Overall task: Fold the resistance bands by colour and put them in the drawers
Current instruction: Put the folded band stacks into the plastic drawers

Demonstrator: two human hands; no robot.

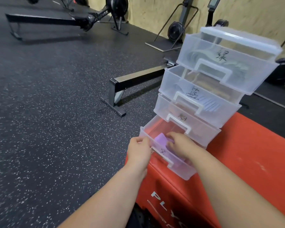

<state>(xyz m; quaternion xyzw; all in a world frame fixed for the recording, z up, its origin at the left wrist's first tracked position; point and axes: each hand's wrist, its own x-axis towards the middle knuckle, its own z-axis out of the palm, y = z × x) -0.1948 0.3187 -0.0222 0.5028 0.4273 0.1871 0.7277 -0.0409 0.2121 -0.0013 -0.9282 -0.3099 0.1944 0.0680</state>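
A red box (240, 155) fills the lower right, its flat top the surface; white letters (164, 204) reading "PLY" run down its side. Around it lies black rubber floor (56, 112) flecked with white. A rowing machine's rail (138, 79) slants across the middle of the floor and ends in a black T-shaped foot (113, 104). A second rower (89, 18) stands well apart at the top left, its round flywheel (116, 4) near the wall. The wall (155, 10) is pale chipboard. Against it stands an upright machine (176, 30) with a round black housing on a flat base plate, and another upright (211, 12) just beside it carries a small screen.
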